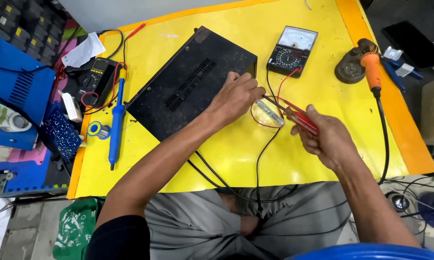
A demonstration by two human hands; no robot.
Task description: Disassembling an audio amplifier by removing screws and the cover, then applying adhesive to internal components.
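Two hands work close together here: I see my right hand (328, 139) with its fingers pinching a red-handled screwdriver (294, 114), the tip aimed at the near corner of the black metal case (188, 84), while my left hand (236, 96) has its fingers curled and pressed against that corner. The case lies flat on the yellow desk (236, 159). Around it sit an analog meter (292, 50), an orange soldering iron (371, 62) and a blue soldering iron (116, 120).

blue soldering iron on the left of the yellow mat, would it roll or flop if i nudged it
The blue soldering iron looks rigid, a long slim round handle lying flat, so it would probably roll sideways on the smooth yellow mat. It seems light for its length. Its cord may drag.
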